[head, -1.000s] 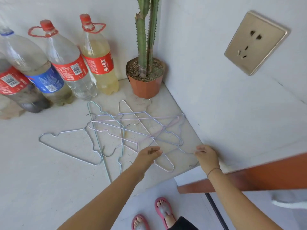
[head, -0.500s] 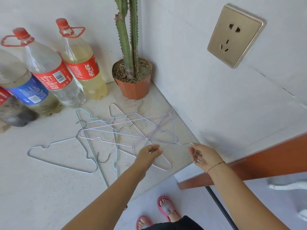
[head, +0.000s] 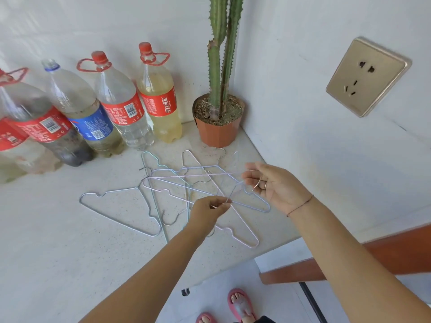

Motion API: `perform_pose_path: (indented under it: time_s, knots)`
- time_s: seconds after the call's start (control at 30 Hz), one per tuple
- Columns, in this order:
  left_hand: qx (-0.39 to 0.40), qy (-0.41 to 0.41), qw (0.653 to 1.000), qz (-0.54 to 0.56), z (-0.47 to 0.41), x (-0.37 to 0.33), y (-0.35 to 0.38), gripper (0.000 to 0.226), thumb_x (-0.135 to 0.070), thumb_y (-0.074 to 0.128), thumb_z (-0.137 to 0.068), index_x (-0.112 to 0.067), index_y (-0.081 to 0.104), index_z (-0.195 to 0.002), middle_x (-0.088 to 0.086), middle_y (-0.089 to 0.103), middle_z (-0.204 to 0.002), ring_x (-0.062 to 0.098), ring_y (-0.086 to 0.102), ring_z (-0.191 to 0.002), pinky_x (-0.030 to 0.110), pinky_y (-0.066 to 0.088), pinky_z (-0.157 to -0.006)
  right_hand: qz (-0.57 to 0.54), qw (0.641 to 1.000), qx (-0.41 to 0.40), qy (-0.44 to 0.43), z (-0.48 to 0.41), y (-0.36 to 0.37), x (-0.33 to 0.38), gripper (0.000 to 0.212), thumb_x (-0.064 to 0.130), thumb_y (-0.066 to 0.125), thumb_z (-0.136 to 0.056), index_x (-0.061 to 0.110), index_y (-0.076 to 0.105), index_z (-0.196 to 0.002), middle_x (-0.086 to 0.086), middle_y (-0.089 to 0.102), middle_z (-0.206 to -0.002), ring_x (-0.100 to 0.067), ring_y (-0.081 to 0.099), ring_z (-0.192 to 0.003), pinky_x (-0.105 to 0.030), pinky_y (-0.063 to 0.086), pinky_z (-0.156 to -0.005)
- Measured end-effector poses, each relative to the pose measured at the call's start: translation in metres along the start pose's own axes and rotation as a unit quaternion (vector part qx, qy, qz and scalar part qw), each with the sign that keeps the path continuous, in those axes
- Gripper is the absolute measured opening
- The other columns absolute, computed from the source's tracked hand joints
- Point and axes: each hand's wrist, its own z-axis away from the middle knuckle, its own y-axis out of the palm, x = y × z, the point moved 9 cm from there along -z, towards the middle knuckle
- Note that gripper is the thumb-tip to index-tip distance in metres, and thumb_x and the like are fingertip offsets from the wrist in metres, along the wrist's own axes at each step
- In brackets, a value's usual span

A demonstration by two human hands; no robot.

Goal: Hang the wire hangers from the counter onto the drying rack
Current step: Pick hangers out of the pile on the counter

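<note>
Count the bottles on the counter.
5, in a row, left to right: edge-cut bottle, dark bottle, blue-label bottle, clear bottle, yellow bottle. More may sit past the left edge.

The yellow-liquid bottle (head: 161,108), at 11 o'clock in the head view, carries a red label with white characters 可口可乐, running up its side. Just at its 9 o'clock, the clear-liquid bottle (head: 123,113) has a red label with a barcode and a small "Coca-Cola" at the lower edge. The blue-label bottle (head: 93,128) and the dark-liquid bottle (head: 47,129), farther toward 9 o'clock, bear fine print too small to read.
</note>
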Motion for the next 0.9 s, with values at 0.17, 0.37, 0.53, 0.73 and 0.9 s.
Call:
perform_pose_path:
  time_s: [0.17,0.37,0.53,0.73,0.9]
  knots:
    - [-0.041,0.040,0.997,-0.045,0.012,-0.026,-0.056,0.012,-0.020,0.068,-0.084,-0.031,0.073,-0.084,0.002,0.073,-0.088,0.011,0.054,-0.072,0.023,0.043,-0.072,0.340,0.928,0.008,-0.154,-0.018,0.027,0.040,0.029,0.005,0.045,-0.092,0.021,0.064,-0.107,0.002,0.053,-0.074,-0.012,0.044,-0.061,-0.017,0.038,-0.059]
    - [-0.072,0.078,0.989,-0.102,0.029,-0.052,-0.118,0.010,-0.022,0.067,-0.084,-0.026,0.075,-0.089,-0.017,0.068,-0.080,0.003,0.054,-0.071,0.015,0.039,-0.069,0.591,0.755,0.211,-0.188,-0.025,0.116,0.015,0.017,0.026,0.068,-0.082,0.019,0.069,-0.097,0.007,0.054,-0.088,-0.003,0.043,-0.061,-0.008,0.035,-0.063]
    - [-0.197,0.134,0.954,-0.180,0.046,-0.069,-0.162,0.021,-0.018,0.070,-0.082,-0.022,0.072,-0.102,-0.012,0.060,-0.100,0.004,0.054,-0.095,0.005,0.034,-0.079,0.511,0.805,0.250,-0.171,-0.018,0.157,0.003,0.022,0.022,0.055,-0.091,0.014,0.067,-0.074,0.000,0.061,-0.063,0.000,0.043,-0.044,-0.009,0.034,-0.050]
    - [-0.266,0.090,0.960,-0.010,0.079,-0.049,-0.161,0.017,-0.022,0.066,-0.086,-0.023,0.068,-0.103,-0.004,0.066,-0.100,0.009,0.060,-0.089,0.012,0.044,-0.080,0.323,0.896,0.295,-0.074,-0.021,0.184,-0.021,0.017,0.013,0.052,-0.093,0.003,0.066,-0.089,-0.006,0.064,-0.070,-0.008,0.056,-0.050,-0.017,0.047,-0.051]
    - [-0.174,0.016,0.971,0.164,0.081,-0.025,-0.137,0.017,-0.024,0.056,-0.093,-0.020,0.072,-0.090,0.005,0.072,-0.086,0.015,0.066,-0.079,0.024,0.052,-0.076,0.283,0.912,0.290,-0.066,-0.022,0.200,-0.025,0.014,0.011,0.055,-0.091,0.008,0.067,-0.086,-0.003,0.061,-0.068,-0.006,0.057,-0.055,-0.018,0.046,-0.057]
